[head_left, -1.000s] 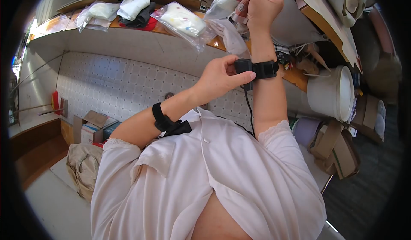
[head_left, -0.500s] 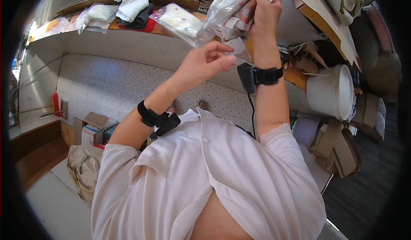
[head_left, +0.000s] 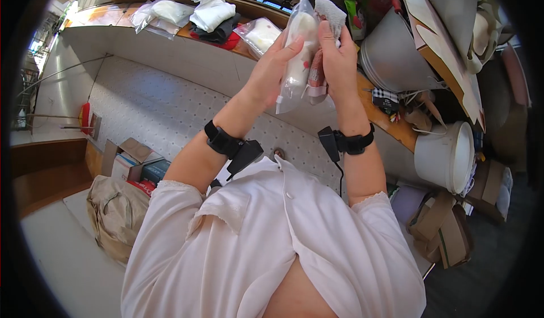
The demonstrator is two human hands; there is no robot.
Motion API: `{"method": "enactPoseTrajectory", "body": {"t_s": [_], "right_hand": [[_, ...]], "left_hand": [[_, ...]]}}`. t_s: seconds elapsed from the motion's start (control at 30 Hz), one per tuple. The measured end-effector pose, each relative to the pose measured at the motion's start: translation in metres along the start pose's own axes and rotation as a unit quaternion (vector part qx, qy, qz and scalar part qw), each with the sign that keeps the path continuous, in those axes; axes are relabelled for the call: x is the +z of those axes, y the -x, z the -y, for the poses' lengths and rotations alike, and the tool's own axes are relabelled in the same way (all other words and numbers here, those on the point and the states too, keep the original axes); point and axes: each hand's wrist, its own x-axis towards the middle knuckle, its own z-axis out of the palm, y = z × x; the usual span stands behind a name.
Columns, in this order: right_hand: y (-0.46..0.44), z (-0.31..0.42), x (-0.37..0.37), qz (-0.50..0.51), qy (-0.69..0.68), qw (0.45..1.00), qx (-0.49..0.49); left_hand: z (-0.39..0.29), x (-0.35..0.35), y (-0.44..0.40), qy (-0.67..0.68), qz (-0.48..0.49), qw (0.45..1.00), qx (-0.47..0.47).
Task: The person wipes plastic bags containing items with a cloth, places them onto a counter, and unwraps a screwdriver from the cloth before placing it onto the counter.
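Note:
A clear plastic bag (head_left: 298,63) with white folded cloth and red spots stands upright in my left hand (head_left: 271,71), thumb across its front. Beside it, my right hand (head_left: 338,63) grips a bundle of folded knit fabric (head_left: 331,13), grey at the top and reddish-brown lower down, with a pale band near its bottom end; it looks like socks, but I cannot be sure. The two hands are close together, with the bag and the bundle side by side. Just left of my left hand, another bagged white cloth (head_left: 262,33) lies on the ledge.
On the wooden ledge lie a white cloth (head_left: 212,11), a dark cloth (head_left: 218,29) and a bagged white item (head_left: 170,12). A large grey bucket (head_left: 391,51) and a white bucket (head_left: 447,156) stand right. Cardboard boxes (head_left: 133,156) and a tan bag (head_left: 116,216) are lower left.
My left hand has come up and taken hold of the plastic bag, which my right hand held together with the knit bundle. Both items have moved lower and stand more upright.

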Motion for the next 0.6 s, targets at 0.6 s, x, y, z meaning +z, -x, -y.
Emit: {"method": "enactPoseTrajectory", "body": {"t_s": [0.6], "right_hand": [[0.06,-0.009,0.034,0.03,0.242,0.954,-0.173]], "left_hand": [[0.014,-0.011,0.017,0.279,-0.049,0.957,-0.058]]}}
